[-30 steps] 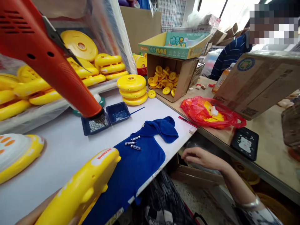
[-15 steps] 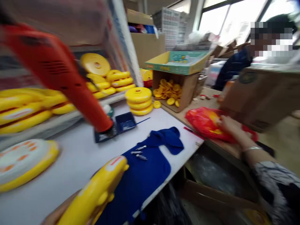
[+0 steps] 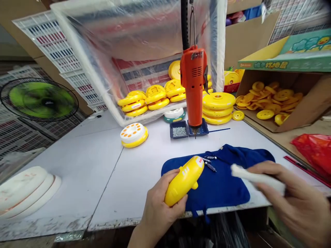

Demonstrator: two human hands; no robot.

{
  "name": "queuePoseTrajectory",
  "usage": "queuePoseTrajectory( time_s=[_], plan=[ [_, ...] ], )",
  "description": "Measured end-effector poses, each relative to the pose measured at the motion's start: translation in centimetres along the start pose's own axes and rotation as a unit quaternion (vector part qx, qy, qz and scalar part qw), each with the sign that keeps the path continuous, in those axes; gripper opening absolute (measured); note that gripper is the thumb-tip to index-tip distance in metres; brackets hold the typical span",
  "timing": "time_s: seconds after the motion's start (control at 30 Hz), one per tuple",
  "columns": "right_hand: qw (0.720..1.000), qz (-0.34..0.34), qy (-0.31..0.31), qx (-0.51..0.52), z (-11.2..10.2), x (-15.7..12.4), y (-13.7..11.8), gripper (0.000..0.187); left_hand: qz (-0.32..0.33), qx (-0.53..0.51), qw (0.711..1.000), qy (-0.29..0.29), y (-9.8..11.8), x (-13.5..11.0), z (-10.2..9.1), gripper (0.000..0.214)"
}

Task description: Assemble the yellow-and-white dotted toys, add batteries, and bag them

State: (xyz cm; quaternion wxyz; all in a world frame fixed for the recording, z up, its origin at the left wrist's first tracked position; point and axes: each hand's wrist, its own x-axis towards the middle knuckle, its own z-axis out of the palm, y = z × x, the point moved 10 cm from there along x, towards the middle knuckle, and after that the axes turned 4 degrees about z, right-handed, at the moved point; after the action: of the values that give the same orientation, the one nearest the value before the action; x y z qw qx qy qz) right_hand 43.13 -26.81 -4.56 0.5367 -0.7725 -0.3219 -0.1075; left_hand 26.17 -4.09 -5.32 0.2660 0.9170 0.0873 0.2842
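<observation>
Yellow plastic housing sits clamped in the left hand, fingers wrapped round its body and its rounded end tilted up over a blue cloth. The right hand stands well apart from it, pinching a white strip at the cloth's far edge; whether the strip touches the cloth cannot be told. Screws lie on the cloth, just beside the housing's tip. Beyond them, an electric screwdriver hangs upright from its cord, free of both hands, its bit just above a blue tray. A second tray beside it holds loose small screws. Stacked yellow discs stand nearby, next to an open carton of yellow parts, with a red bag at the right.
</observation>
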Motion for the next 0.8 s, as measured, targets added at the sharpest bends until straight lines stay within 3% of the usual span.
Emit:
queuePoseTrajectory(
  time_s=[0.13, 0.23, 0.33, 0.43, 0.53, 0.67, 0.8],
  plan=[
    [0.98, -0.157, -0.058, 0.105, 7.9, -0.6, -7.8, 0.006, 0.03, 0.009, 0.999, 0.029, 0.6, -0.8, 0.1, 0.046],
    [0.987, -0.126, -0.025, 0.096, 10.9, -0.4, -7.7, 0.007, 0.039, 0.021, 0.997, 0.059, 0.7, -1.5, -0.2, 0.048],
    [0.991, -0.068, -0.021, 0.109, 11.3, -0.7, -6.0, 0.01, 0.053, 0.025, 0.996, 0.072, 0.9, -2.0, -0.3, 0.048],
    [0.986, -0.096, -0.069, 0.121, 11.3, -1.4, -7.0, 0.01, 0.065, 0.028, 0.994, 0.078, 1.0, -2.3, -0.4, 0.047],
    [0.993, -0.056, -0.031, 0.104, 10.2, -1.4, -6.8, 0.012, 0.088, 0.034, 0.993, 0.068, 1.5, -2.6, -0.1, 0.047],
    [0.988, -0.082, -0.069, 0.111, 10.8, -1.5, -7.0, 0.011, 0.089, 0.028, 0.993, 0.073, 1.4, -3.2, -0.2, 0.048],
    [0.995, -0.004, -0.042, 0.086, 9.7, -0.1, -3.2, 0.008, 0.11, 0.034, 0.99, 0.078, 1.8, -3.7, -0.1, 0.048]
  ],
)
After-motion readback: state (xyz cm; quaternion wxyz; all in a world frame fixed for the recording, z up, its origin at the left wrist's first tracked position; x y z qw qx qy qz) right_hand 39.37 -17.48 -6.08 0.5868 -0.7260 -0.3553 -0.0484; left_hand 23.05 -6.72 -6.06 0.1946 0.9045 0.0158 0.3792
